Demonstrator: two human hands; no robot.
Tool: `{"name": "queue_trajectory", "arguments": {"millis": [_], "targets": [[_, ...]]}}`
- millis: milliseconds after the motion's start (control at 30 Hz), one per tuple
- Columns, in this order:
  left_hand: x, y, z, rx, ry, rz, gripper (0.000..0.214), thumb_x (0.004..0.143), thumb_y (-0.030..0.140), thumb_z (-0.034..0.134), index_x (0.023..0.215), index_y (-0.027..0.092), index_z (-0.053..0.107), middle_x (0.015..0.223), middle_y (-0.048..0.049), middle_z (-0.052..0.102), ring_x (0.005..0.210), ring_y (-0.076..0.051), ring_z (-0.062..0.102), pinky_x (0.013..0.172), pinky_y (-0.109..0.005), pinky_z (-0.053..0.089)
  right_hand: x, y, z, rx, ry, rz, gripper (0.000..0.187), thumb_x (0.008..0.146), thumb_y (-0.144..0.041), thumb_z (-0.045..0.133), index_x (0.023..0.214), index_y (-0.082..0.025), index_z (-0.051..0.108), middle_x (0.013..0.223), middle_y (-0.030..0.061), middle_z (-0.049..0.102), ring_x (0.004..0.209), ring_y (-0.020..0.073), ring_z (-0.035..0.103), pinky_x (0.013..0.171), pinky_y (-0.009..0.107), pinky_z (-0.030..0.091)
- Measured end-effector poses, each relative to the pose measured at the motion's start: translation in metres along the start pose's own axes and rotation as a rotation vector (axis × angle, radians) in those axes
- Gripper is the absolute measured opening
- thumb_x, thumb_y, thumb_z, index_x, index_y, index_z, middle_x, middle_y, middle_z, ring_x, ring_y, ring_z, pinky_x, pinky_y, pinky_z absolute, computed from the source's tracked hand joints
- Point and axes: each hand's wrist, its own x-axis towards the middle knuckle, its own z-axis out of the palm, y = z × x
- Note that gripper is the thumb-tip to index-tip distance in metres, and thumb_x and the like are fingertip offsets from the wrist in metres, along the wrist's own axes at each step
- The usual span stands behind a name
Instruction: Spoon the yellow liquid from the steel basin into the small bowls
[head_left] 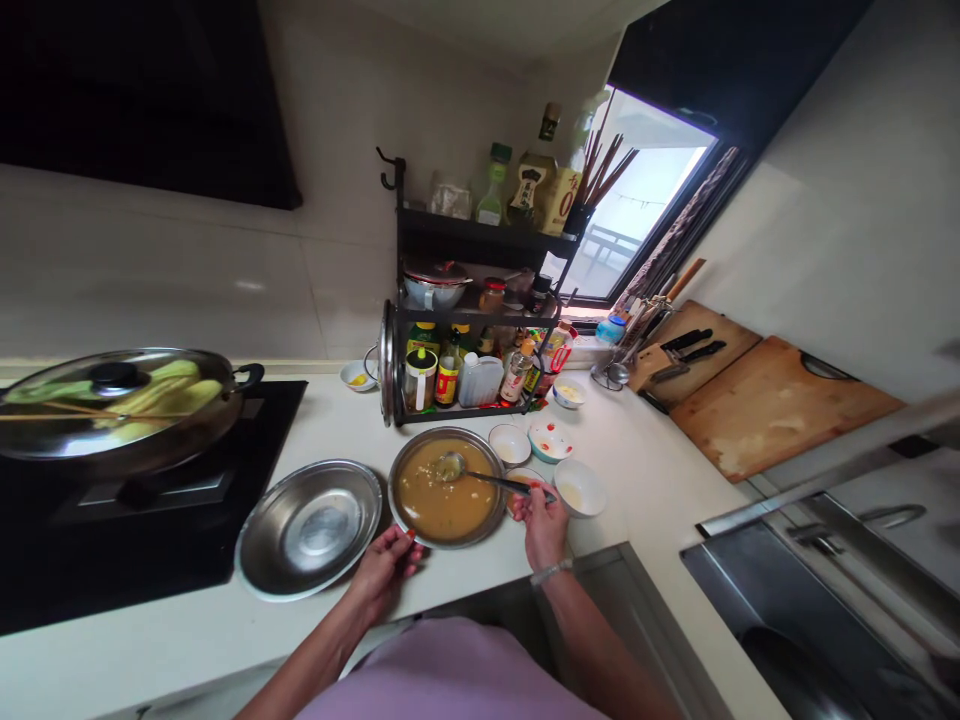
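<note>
Ladle [489, 479] dipped in brown liquid [450, 515], steel bowl [448, 432] parked near the counter [652, 480]'s front edge.
Ladle handle's gripped by the right hand [544, 520], right of the bowl; near rim's pinched by the left hand [386, 562].

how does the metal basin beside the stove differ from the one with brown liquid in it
The stove-side basin shows bare metal inside, while the filled basin holds brown liquid. A ladle, held in the right hand, reaches into the filled basin; the stove-side basin has no utensil in it. Both are round metal basins on the white counter.
</note>
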Motion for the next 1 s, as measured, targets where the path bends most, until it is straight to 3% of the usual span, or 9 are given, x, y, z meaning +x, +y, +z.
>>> {"name": "queue_trajectory", "arguments": {"millis": [200, 467, 767, 867, 1000], "targets": [[-0.002, 0.003, 0.001, -0.002, 0.010, -0.016, 0.017, 0.074, 0.011, 0.069, 0.067, 0.014, 0.054, 0.057, -0.0016, 0.063, 0.048, -0.008, 0.057, 0.044, -0.015, 0.043, -0.008, -0.014, -0.022, 0.025, 0.040, 0.024, 0.032, 0.073, -0.045, 0.065, 0.087, -0.017, 0.058, 0.054, -0.0022, 0.061, 0.044, 0.0128, 0.054, 0.040, 0.022, 0.041], [0.002, -0.001, -0.002, -0.010, 0.017, -0.022, 0.013, 0.079, 0.008, 0.063, 0.070, 0.014, 0.055, 0.058, -0.0028, 0.064, 0.050, -0.009, 0.059, 0.044, -0.016, 0.045, -0.011, -0.038, -0.057, 0.040, 0.162, 0.024, 0.032, 0.067, -0.043, 0.069, 0.080, -0.016, 0.059, 0.052, 0.0010, 0.063, 0.044, 0.0124, 0.054, 0.039, 0.020, 0.038], [0.000, 0.001, -0.001, 0.005, 0.030, -0.022, 0.014, 0.081, 0.007, 0.060, 0.071, 0.014, 0.054, 0.059, -0.0029, 0.064, 0.050, -0.009, 0.059, 0.044, -0.017, 0.045, -0.019, -0.065, -0.101, -0.136, 0.309, -0.115, 0.038, 0.072, -0.049, 0.067, 0.086, -0.015, 0.061, 0.059, 0.0028, 0.065, 0.047, 0.0142, 0.056, 0.041, 0.024, 0.043], [0.000, 0.001, 0.000, 0.002, 0.030, -0.015, 0.015, 0.080, 0.007, 0.061, 0.069, 0.014, 0.054, 0.059, -0.0031, 0.064, 0.050, -0.009, 0.060, 0.044, -0.016, 0.045, -0.026, -0.062, -0.107, -0.272, 0.237, -0.183, 0.037, 0.078, -0.048, 0.064, 0.091, -0.014, 0.062, 0.061, 0.0017, 0.064, 0.045, 0.0126, 0.055, 0.045, 0.026, 0.046], [0.000, 0.001, 0.000, 0.012, 0.027, -0.020, 0.016, 0.080, 0.009, 0.062, 0.068, 0.014, 0.054, 0.058, -0.0027, 0.063, 0.049, -0.008, 0.058, 0.044, -0.016, 0.044, -0.035, -0.053, -0.105, -0.414, -0.022, -0.360, 0.026, 0.084, -0.040, 0.058, 0.093, -0.017, 0.066, 0.068, 0.0013, 0.062, 0.050, 0.0117, 0.054, 0.048, 0.026, 0.049]]}}
